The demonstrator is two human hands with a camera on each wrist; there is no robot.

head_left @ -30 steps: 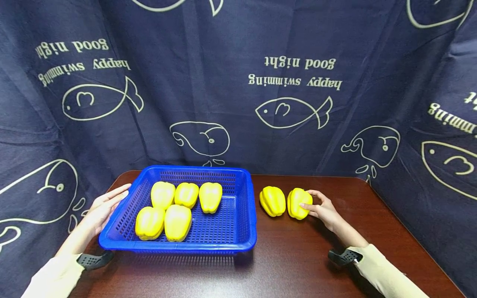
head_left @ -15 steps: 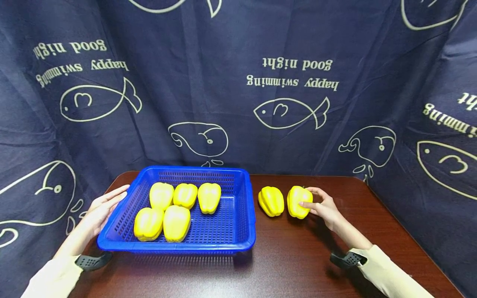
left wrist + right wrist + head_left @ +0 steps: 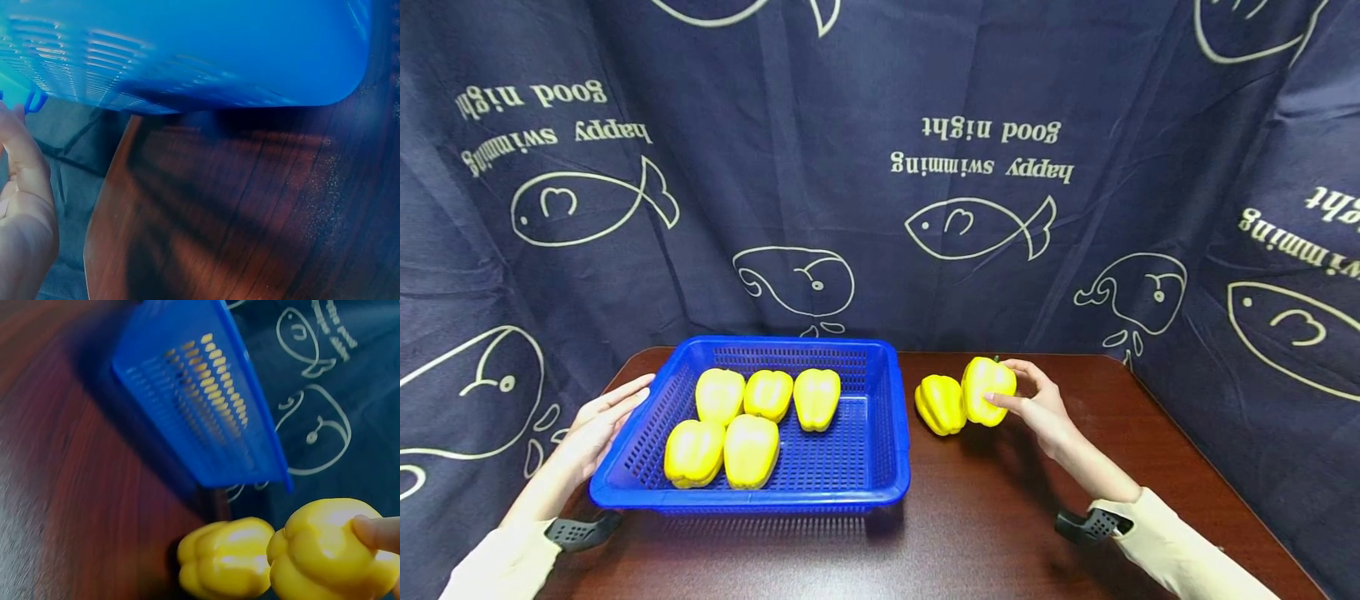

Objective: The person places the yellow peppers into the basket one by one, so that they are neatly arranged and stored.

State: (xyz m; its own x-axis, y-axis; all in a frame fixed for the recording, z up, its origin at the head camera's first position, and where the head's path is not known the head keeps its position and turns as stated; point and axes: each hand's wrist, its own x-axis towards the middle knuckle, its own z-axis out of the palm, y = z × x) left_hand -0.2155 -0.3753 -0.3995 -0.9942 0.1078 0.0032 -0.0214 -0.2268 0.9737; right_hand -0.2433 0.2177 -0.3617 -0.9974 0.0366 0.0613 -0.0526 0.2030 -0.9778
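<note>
My right hand (image 3: 1043,410) grips a yellow bell pepper (image 3: 985,390), thumb on its near side and fingers behind. It is tilted and overlaps a second yellow bell pepper (image 3: 942,406) standing on the table to its left. In the right wrist view the held bell pepper (image 3: 331,550) shows at the lower right with the thumb pressed on it. A blue plastic basket (image 3: 775,497) holds several yellow bell peppers (image 3: 751,451), grouped at its left and back. With fingers fairly straight, my left hand (image 3: 597,433) rests against the basket's left rim.
The dark reddish-brown table (image 3: 970,533) carries everything. Its back edge meets a navy curtain (image 3: 865,183) printed with fish and whales, which also hangs along both sides. The basket's right wall (image 3: 200,394) stands just left of the second pepper.
The right hand has raised its bell pepper off the table and moved it left, toward the other one. The left hand stays at the basket. The view has shifted slightly.
</note>
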